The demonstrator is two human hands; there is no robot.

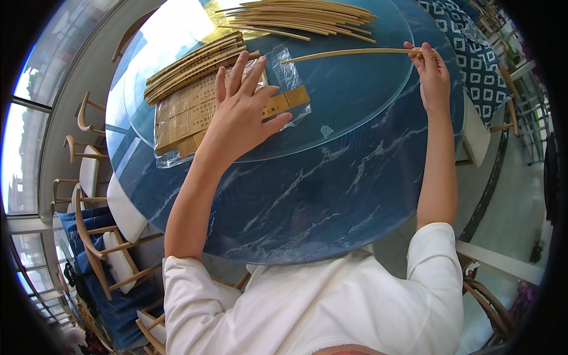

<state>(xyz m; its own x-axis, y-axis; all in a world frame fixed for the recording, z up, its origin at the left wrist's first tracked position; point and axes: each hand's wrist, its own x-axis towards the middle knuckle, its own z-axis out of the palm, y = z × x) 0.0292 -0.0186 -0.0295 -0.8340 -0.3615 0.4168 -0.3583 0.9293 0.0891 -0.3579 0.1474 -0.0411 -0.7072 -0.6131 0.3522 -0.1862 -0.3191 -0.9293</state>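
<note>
My right hand (432,77) is at the right of the glass turntable, with thumb and fingers pinched on one end of a single wooden chopstick (349,52). The stick points left, its far tip near the clear plastic. My left hand (242,109) has its fingers spread over a flat stack of gold-brown printed paper sleeves (186,106) in clear plastic (290,68). Whether it touches them I cannot tell. Several narrow gold-brown sleeved sticks (192,68) lie across the stack's far side. Beyond, loose chopsticks (302,15) form a pile.
The round glass turntable (331,112) sits on a dark blue marbled table (307,201). Wooden chairs with pale seats (121,260) stand at the left beside windows (23,154). A blue-and-white patterned cloth (473,59) hangs at the far right.
</note>
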